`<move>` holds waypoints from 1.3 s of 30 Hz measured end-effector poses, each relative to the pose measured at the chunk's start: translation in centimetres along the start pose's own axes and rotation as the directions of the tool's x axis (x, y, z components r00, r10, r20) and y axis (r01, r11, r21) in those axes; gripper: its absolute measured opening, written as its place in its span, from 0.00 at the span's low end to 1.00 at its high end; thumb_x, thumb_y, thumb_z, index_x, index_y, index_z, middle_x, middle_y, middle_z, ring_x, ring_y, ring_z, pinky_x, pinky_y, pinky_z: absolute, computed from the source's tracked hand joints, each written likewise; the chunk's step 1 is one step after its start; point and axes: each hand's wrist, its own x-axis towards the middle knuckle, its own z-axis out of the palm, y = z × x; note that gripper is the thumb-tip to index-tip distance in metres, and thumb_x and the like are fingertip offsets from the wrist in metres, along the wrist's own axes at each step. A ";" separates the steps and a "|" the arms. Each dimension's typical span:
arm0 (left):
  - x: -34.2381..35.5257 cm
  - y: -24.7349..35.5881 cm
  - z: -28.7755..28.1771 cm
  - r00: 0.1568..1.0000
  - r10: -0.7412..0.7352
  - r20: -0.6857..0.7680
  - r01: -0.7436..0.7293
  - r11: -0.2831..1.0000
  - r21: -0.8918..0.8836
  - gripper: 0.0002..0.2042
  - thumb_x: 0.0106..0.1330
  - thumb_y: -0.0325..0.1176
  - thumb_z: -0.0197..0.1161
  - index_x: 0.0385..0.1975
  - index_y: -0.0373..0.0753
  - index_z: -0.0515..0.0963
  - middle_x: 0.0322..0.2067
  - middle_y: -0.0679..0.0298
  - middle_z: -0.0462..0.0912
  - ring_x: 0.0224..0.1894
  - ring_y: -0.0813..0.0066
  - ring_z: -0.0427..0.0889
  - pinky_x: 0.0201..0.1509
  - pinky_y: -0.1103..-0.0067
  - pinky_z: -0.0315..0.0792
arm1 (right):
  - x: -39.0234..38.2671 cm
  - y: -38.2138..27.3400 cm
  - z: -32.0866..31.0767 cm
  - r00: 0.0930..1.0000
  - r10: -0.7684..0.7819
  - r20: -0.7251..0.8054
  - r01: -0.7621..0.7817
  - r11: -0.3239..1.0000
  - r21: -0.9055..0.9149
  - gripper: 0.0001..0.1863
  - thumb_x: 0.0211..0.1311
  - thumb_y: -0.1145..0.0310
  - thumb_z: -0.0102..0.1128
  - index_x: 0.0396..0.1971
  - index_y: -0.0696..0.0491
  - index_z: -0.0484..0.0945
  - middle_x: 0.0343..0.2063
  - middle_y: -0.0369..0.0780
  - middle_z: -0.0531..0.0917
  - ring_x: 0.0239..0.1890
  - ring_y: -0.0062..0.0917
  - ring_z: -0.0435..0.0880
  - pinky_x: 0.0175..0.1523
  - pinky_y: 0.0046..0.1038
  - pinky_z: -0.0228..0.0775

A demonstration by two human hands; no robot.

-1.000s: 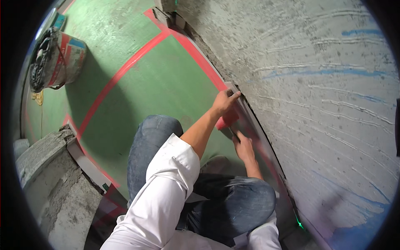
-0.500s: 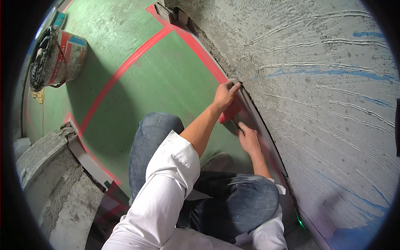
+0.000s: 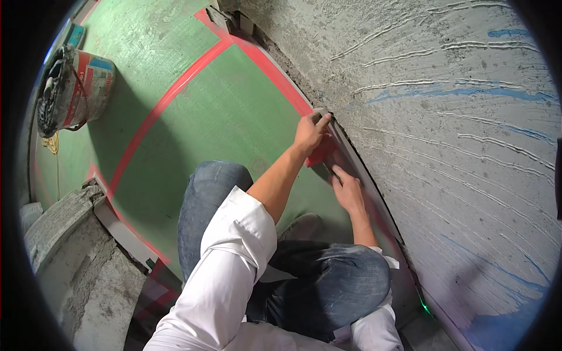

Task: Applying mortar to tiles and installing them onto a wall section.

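From 12 o'clock round to 5 o'clock, a rough grey concrete wall (image 3: 445, 152) fills the scene, crossed by raised ridges and blue streaks. From the middle out toward 11 o'clock spreads a green floor covering (image 3: 211, 111). At 6 o'clock are the person's bent legs in worn blue jeans (image 3: 333, 281), with part of a shoe (image 3: 301, 227) showing just beyond them. A broken concrete block (image 3: 88, 257) sits at 8 o'clock, pale and crumbly. The rolled-up left white sleeve (image 3: 222, 286) lies at 7 o'clock and the right one at 5 o'clock. At 10 o'clock, leaning in the bent view, is a stained bucket (image 3: 93, 88) with a dark, crusted rim. Red tape (image 3: 275, 76) borders the covering along the wall side, and another band of it runs across from 12 toward 9 o'clock. A pale edging strip (image 3: 367, 182) follows the foot of the wall between 1 and 4 o'clock. The left hand (image 3: 310, 133), at 1 o'clock, has its fingers close together at the strip's edge; whether they pinch it I cannot tell. The right hand (image 3: 350, 190), at 3 o'clock, is curled narrow around a slim dark handle (image 3: 335, 171), mostly hidden. Between the two hands, at 2 o'clock, lies a small red piece (image 3: 317, 155), partly in shadow, just below the left hand
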 end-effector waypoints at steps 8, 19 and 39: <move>1.2 0.1 -0.9 0.999 0.001 0.041 0.001 0.999 -0.043 0.21 0.78 0.48 0.67 0.42 0.29 0.83 0.34 0.66 0.83 0.38 0.80 0.81 0.40 0.76 0.80 | 0.9 -1.0 -0.2 0.998 0.053 0.020 -0.053 0.998 0.037 0.22 0.74 0.66 0.60 0.64 0.56 0.81 0.57 0.55 0.85 0.62 0.51 0.83 0.69 0.43 0.74; 2.5 -2.6 -2.1 0.999 0.008 0.044 -0.007 1.000 -0.024 0.32 0.70 0.48 0.76 0.59 0.22 0.82 0.49 0.57 0.90 0.51 0.73 0.86 0.60 0.75 0.77 | -5.8 1.0 3.8 0.986 0.139 0.089 -0.149 0.981 0.124 0.26 0.73 0.69 0.62 0.70 0.40 0.79 0.59 0.52 0.85 0.65 0.46 0.83 0.66 0.41 0.77; 4.4 -3.1 5.5 0.967 -0.214 -0.139 0.239 0.949 0.205 0.20 0.77 0.46 0.61 0.61 0.40 0.76 0.38 0.62 0.83 0.33 0.71 0.82 0.31 0.73 0.75 | -38.3 3.7 1.5 0.704 0.635 -0.320 -0.146 0.570 0.809 0.33 0.74 0.67 0.63 0.77 0.56 0.68 0.71 0.49 0.78 0.72 0.31 0.77 0.73 0.34 0.66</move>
